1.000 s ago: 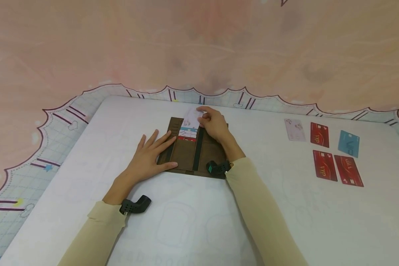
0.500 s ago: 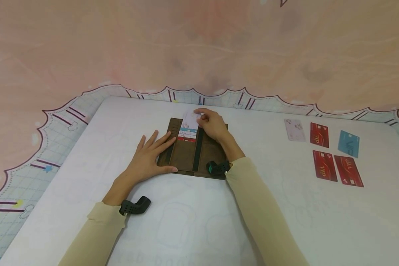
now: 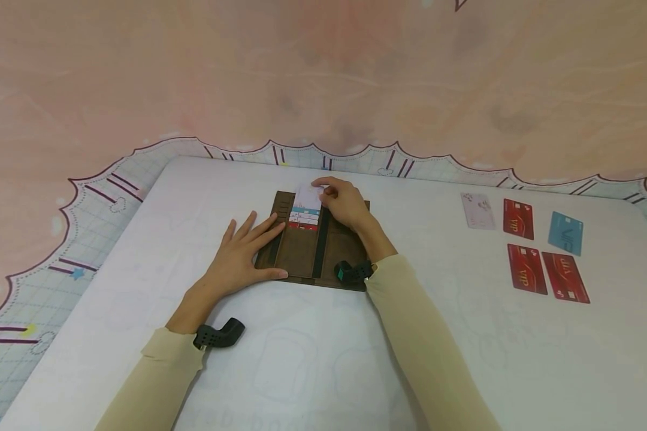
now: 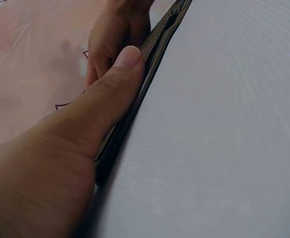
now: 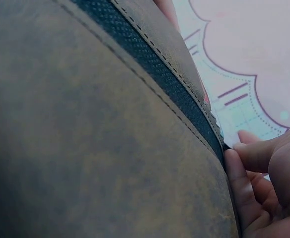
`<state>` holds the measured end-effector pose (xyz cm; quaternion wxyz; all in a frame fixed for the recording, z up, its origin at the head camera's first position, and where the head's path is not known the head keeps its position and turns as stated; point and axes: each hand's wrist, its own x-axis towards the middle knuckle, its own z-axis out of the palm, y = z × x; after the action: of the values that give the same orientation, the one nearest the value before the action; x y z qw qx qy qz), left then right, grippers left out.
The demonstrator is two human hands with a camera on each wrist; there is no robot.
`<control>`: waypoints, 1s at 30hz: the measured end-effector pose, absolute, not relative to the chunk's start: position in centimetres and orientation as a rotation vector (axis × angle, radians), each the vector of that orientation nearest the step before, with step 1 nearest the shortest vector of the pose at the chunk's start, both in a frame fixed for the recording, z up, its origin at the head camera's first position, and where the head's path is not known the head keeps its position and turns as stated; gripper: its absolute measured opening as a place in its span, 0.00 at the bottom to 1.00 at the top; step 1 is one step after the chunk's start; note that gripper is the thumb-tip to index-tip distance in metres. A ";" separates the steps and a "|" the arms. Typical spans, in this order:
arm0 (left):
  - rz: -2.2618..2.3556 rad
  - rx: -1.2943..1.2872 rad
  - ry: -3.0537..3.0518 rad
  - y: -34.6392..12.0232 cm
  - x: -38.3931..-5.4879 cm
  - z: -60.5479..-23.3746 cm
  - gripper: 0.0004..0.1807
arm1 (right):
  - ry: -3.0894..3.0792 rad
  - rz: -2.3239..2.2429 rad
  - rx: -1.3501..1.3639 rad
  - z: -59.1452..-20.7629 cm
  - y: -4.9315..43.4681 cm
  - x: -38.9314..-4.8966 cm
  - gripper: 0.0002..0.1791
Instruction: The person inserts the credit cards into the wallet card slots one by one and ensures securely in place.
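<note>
A brown wallet [image 3: 296, 257] lies unfolded on the white table. Its middle panel holds several cards in stacked slots, with a red card [image 3: 304, 227] lowest and a thin strip of a blue card [image 3: 305, 211] higher up. Above them a pale patterned card [image 3: 307, 196] sticks out past the top edge, and my right hand [image 3: 346, 200] pinches its right side between thumb and fingers. My left hand [image 3: 245, 251] rests with spread, straight fingers on the wallet's left side. In the left wrist view its thumb [image 4: 108, 89] lies along the wallet's near edge.
Off to the right on the table [image 3: 410, 335] lie a pale card [image 3: 478, 211], a blue card [image 3: 565, 233] and several red cards, one red card [image 3: 518, 218] being beside the pale one. A patterned cloth [image 3: 323, 72] rises behind the table's far edge.
The pale card has slid down a little toward the wallet, and my right hand has moved slightly down and left with it. My left hand stays in place.
</note>
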<state>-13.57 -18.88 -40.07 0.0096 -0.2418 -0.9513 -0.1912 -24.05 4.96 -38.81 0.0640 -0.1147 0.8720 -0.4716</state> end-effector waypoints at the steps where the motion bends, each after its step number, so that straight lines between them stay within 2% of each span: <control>1: -0.597 -0.755 -2.972 -18.9 -13.6 -40.1 0.51 | 2.636 -1.418 -0.348 -38.8 5.0 -24.0 0.16; 30: -0.608 -0.742 -2.977 -18.8 -13.5 -39.9 0.51 | 2.669 -1.339 -0.452 -39.1 5.1 -23.9 0.13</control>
<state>-13.49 -18.82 -39.85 0.0071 -0.2373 -0.9517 -0.1945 -23.87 5.09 -39.06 0.0607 -0.1494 0.8822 -0.4424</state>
